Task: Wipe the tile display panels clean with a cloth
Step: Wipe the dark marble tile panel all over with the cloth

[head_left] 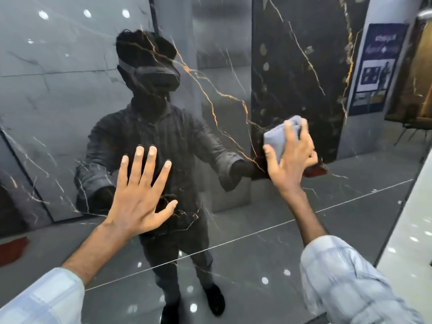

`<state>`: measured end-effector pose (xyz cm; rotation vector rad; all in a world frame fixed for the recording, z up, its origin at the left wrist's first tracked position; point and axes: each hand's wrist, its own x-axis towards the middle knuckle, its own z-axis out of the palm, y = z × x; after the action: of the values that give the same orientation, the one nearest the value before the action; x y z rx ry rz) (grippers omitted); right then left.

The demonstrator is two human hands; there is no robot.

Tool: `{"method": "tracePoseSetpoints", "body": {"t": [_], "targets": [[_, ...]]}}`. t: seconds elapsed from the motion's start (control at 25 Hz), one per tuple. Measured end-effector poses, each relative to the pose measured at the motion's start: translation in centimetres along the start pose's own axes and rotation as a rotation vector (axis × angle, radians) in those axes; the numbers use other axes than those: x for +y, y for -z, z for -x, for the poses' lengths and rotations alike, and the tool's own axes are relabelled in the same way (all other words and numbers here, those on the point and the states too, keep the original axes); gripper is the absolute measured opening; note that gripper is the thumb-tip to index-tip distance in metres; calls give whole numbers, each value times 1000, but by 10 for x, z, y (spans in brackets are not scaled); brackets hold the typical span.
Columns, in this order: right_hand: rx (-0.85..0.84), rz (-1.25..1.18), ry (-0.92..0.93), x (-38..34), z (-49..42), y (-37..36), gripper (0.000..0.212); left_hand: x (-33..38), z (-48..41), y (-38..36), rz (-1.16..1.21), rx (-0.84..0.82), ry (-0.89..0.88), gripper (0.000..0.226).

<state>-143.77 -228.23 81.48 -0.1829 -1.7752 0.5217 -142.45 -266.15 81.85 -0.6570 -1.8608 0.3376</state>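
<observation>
"While the left hand (pixel 140 195) lies flat on the tile panel (pixel 70 90) in the head view, where is the cloth (pixel 277 139)?"

"Off to the right and a little higher. The right hand (pixel 292 157) grips it, thumb on its near side and fingers curled over the top, and holds it against the same glossy surface. It is grey and folded into a thick pad."

"And the left hand, is it holding anything?"

"Nothing. Its fingers (pixel 152 160) are straight and spread wide apart, the palm against the panel, thumb angled out to the right."

"What does the panel look like?"

"Dark and polished, with thin gold and white veins running slantwise across it. It mirrors a person in a dark-looking shirt and a headset (pixel 159 76), both arms reaching forward to meet the real hands."

"Anything round the cloth?"

"Behind it stands a blacker slab (pixel 304 66) with gold veins; I cannot tell whether that is a reflection or a separate panel. Further right is a blue poster (pixel 376 66). Pale checked sleeves (pixel 350 277) cover both forearms to mid-arm, and ceiling lights show as white dots on the shiny surface."
</observation>
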Motion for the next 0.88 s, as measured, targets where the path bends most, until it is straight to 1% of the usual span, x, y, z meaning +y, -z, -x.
{"method": "tracePoseSetpoints", "body": {"t": [0.04,0.08,0.12,0.2,0.28,0.32,0.4,0.44,0.48,0.52,0.56,0.6,0.72,0.76,0.8,0.88], "targets": [[40,12,-164,0,11,-5,71,0,1,-1,4,-1,-4,89],[72,32,-262,-4,27,-11,71,1,1,-2,8,1,-7,89],[78,40,-302,-10,47,-17,72,1,2,-2,11,4,-7,90],[21,25,-268,-34,89,-26,74,2,3,-4,9,11,0,90],[-51,25,-172,-71,131,-33,74,2,3,-6,0,21,-1,89],[-101,23,-90,-89,153,-36,73,1,4,-6,-5,27,-2,89],[-222,10,160,-113,188,-39,70,0,6,-7,-5,36,-1,87],[-246,-4,298,-111,195,-39,69,0,7,-8,2,40,-2,87],[-237,-24,397,-99,192,-39,68,0,8,-9,11,45,-2,87],[-210,-51,422,-82,182,-39,68,0,8,-10,18,51,1,87],[-174,-60,366,-59,168,-38,68,1,8,-11,25,58,4,87],[-134,-51,236,-37,154,-35,70,0,8,-12,27,61,5,87],[-4,-10,-378,17,121,-26,77,3,8,-11,-8,56,18,86],[24,-39,-522,24,118,-25,81,4,8,-9,-18,51,27,86],[47,-74,-622,27,121,-28,84,5,8,-7,-13,41,31,85],[75,-102,-754,15,139,-35,87,5,6,-7,2,27,23,84]]}}
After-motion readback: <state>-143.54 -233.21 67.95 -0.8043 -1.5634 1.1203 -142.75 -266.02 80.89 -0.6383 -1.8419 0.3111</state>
